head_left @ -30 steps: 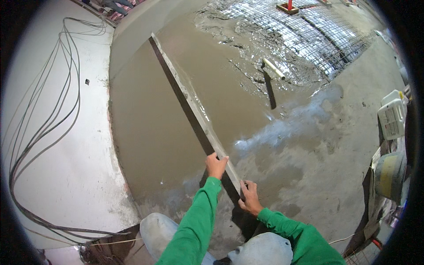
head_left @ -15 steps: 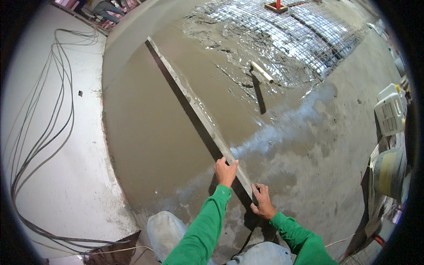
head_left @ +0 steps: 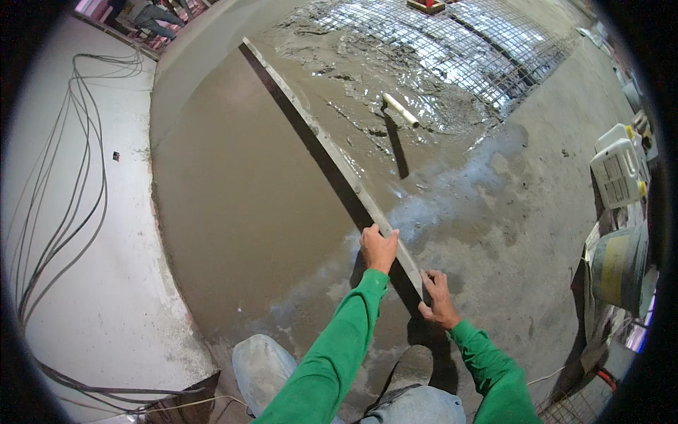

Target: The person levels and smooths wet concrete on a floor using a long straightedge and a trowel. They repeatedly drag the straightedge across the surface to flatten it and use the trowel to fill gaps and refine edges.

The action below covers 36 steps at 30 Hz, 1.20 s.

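Observation:
A long straight screed board (head_left: 321,134), grey and smeared with mortar, lies across the wet cement (head_left: 233,177) and slants from far left down to my hands. My left hand (head_left: 379,249) grips it a little short of its near end, fingers over the left edge and thumb on the right. At the near end, my right hand (head_left: 439,302) is closed on it. Smooth cement lies left of the board; wetter, lumpy cement lies to its right. A pale pipe-like handle (head_left: 401,110) sticks up from the wet part and casts a dark shadow.
Wire mesh (head_left: 487,42) covers the far right. A white wall (head_left: 78,233) with hanging cables (head_left: 49,247) runs along the left. White jugs (head_left: 620,166) and a bucket (head_left: 618,268) stand at the right. Another person's legs (head_left: 154,20) show at the far left.
Both hands have moved the screed board to the right and away from me, still gripping it. More smoothed cement shows on its left. The view has also shifted slightly.

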Each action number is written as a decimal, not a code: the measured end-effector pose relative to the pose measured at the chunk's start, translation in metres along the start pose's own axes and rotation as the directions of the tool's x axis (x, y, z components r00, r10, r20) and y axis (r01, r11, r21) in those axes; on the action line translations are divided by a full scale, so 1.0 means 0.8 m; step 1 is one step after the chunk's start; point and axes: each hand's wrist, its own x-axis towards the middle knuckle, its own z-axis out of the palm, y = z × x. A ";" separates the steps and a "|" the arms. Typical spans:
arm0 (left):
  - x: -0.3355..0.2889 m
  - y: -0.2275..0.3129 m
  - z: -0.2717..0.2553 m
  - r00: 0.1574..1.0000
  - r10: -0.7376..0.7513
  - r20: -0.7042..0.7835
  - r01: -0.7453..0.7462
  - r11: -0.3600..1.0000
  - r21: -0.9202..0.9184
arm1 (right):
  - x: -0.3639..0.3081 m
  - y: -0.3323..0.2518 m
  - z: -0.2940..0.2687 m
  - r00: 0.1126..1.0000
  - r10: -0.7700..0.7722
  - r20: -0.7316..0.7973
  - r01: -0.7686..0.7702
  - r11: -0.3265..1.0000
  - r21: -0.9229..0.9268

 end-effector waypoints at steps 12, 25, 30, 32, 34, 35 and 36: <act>0.021 0.070 0.066 1.000 0.011 -0.009 -0.011 1.000 -0.025 | 0.024 0.053 -0.065 1.000 0.003 -0.021 -0.004 1.000 -0.026; 0.000 0.101 0.062 1.000 -0.008 0.023 0.010 0.996 -0.091 | 0.024 0.066 -0.076 0.997 -0.013 -0.070 0.012 1.000 -0.014; -0.114 0.033 -0.065 0.860 0.361 0.360 -0.394 0.919 0.022 | 0.024 0.060 -0.074 0.995 -0.041 -0.087 0.029 0.991 -0.134; -0.164 -0.017 -0.179 0.571 0.323 0.755 -0.596 0.796 0.110 | 0.021 0.054 -0.077 0.997 0.022 -0.076 -0.041 0.964 -0.264; -0.223 -0.052 -0.309 0.402 0.167 0.900 -0.717 0.669 0.196 | 0.020 0.041 -0.077 0.992 -0.048 -0.115 0.006 0.940 -0.340; -0.254 -0.065 -0.379 0.411 0.014 0.912 -0.694 0.653 0.303 | 0.021 0.031 -0.078 0.990 -0.032 -0.138 -0.024 0.924 -0.382; -0.290 -0.073 -0.450 0.569 0.043 0.821 -0.655 0.628 0.421 | 0.019 0.018 -0.082 0.984 -0.075 -0.163 -0.009 0.887 -0.462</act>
